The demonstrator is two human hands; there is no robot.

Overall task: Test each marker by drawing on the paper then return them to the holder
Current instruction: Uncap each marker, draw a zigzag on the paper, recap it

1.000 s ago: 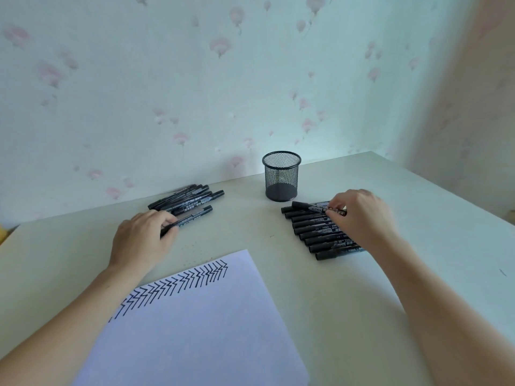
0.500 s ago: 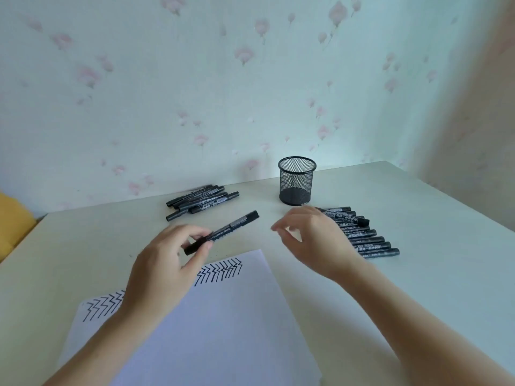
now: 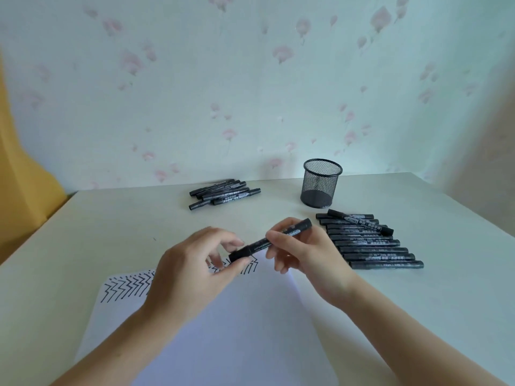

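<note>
Markers everywhere and the black wire-mesh holder (image 3: 322,183) stands empty at the back of the pale table (image 3: 111,227), so nothing has gone home yet. A row of zigzag strokes runs along the top edge of the white sheet of paper (image 3: 217,330), which suggests a good share of testing is already behind this person, but which pens made those marks cannot be told. One small heap of black markers (image 3: 224,195) lies to the left of the holder, and a longer, tidy row of black markers (image 3: 372,243) sits to its right, one pen lying askew across the top. Centre stage, a single black marker (image 3: 270,240) hangs in the air above the paper's top edge, slanting up to the right. The left hand (image 3: 192,271) pinches its lower end between thumb and fingertips, other fingers loosely curled. The right hand (image 3: 309,254) closes thumb and forefinger around the upper half of the barrel. It looks set for uncapping, with the drawing and the return to the holder both to come.
</note>
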